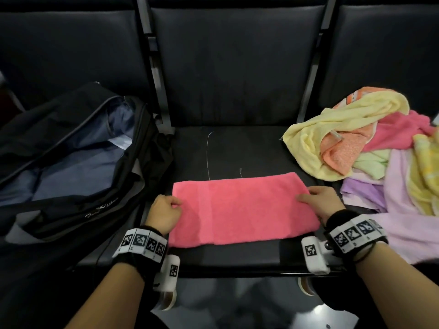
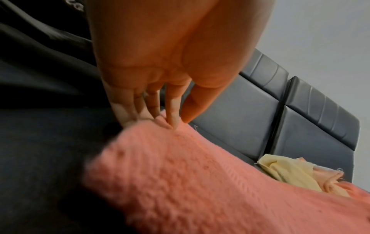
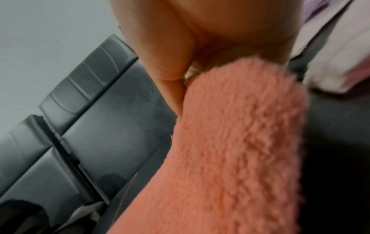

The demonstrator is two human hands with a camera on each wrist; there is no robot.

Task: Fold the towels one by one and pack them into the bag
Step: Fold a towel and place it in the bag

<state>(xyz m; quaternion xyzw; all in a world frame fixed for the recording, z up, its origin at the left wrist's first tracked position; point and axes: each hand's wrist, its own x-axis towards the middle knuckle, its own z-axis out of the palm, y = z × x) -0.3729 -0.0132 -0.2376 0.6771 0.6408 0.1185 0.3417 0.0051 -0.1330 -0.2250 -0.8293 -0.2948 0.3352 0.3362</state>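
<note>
Both hands are down on the pink towel [image 1: 242, 207], which lies flat as a folded rectangle on the dark seat [image 1: 237, 148], right between them. The left hand [image 1: 164, 213] has the towel's short edge on its side, thumb on top and fingers [image 2: 172, 114] curled at the hem, pinching the cloth. The right hand [image 1: 319, 201] takes the opposite short edge, thumb lying on the pink pile with the other fingers tucked behind the edge; from its wrist view the towel bulges up against the palm, so it is gripped there too. The hands sit well apart, one at each end of the towel. Out beyond the left hand, the black bag [image 1: 78, 160] lies unzipped with its blue-grey lining showing. Past the right hand there is a loose heap of towels [image 1: 370, 148] in yellow, orange, pink, green and lilac, its nearest lilac cloth just beside that wrist.
</note>
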